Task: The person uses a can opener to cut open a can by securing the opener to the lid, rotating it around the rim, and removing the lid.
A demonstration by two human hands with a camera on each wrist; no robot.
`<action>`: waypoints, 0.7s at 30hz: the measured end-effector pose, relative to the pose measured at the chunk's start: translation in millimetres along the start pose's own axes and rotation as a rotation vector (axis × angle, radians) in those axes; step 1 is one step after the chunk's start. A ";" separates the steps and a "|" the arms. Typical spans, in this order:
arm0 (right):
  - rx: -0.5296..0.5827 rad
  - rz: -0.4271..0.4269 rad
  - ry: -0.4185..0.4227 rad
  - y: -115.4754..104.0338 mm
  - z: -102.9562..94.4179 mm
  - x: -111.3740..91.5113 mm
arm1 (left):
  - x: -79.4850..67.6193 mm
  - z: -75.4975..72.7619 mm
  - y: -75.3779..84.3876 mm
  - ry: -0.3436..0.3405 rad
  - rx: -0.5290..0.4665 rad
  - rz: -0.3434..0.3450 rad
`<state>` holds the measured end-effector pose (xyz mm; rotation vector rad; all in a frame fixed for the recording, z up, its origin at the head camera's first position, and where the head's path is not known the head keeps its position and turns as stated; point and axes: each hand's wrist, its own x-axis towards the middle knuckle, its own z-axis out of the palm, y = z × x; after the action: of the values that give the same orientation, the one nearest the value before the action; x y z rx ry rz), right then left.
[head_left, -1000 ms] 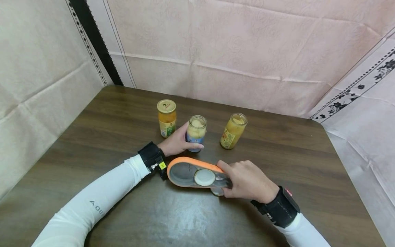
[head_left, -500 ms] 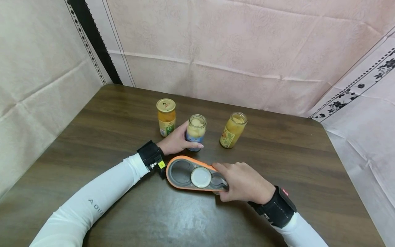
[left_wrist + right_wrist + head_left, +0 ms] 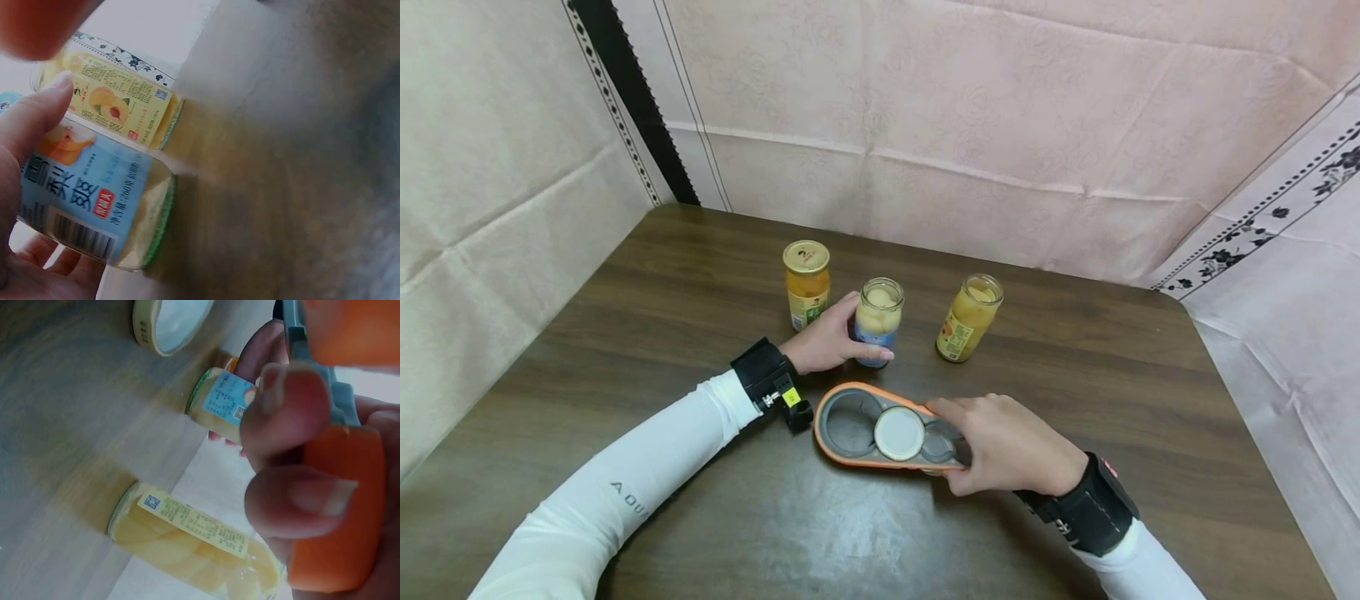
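Note:
My left hand [image 3: 829, 340] grips an uncapped glass fruit jar with a blue label [image 3: 877, 321]; its thumb lies across the front. In the left wrist view this blue-labelled jar [image 3: 94, 194] fills the lower left. My right hand [image 3: 1011, 446] holds an orange and grey jar opener [image 3: 850, 422] by its narrow end, above the table and nearer me than the jar. A pale round lid [image 3: 899, 433] shows in the opener's middle ring; whether it is held there or lies beneath, I cannot tell. A lid [image 3: 172, 325] also shows in the right wrist view.
Behind my left hand stands a capped jar of orange fruit [image 3: 807, 283]. An uncapped jar with a yellow label [image 3: 968, 318] stands to the right of the blue-labelled one. A sliver of another lid [image 3: 932, 472] shows under the opener. Pale cloth [image 3: 970, 133] hangs behind the brown table [image 3: 1112, 375].
The opener has turned so its ring face shows more from above, then shifted slightly right with my right hand. My left hand keeps its hold on the blue-labelled jar.

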<state>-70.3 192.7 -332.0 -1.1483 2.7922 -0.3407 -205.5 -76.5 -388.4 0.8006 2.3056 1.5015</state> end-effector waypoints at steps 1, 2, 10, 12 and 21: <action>0.001 0.000 -0.002 0.6 -0.1 -0.4 | 0.2 -0.3 -0.1 -0.001 0.003 -0.001; -0.004 -0.004 0.000 1.0 0.0 -0.7 | 0.3 -0.6 0.0 -0.003 0.001 -0.002; 0.054 0.025 -0.056 -0.5 2.2 1.9 | 0.4 -1.6 2.5 -0.006 0.001 -0.033; 0.053 0.027 -0.055 -1.2 2.5 2.3 | 0.8 -1.1 2.8 0.003 -0.007 -0.037; -0.036 -0.013 -0.003 -3.3 3.2 1.2 | -2.2 2.4 2.6 0.054 -0.044 -0.054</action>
<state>-68.3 189.0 -334.3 -1.1734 2.8002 -0.2910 -201.7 -75.2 -387.2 0.6891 2.3041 1.5630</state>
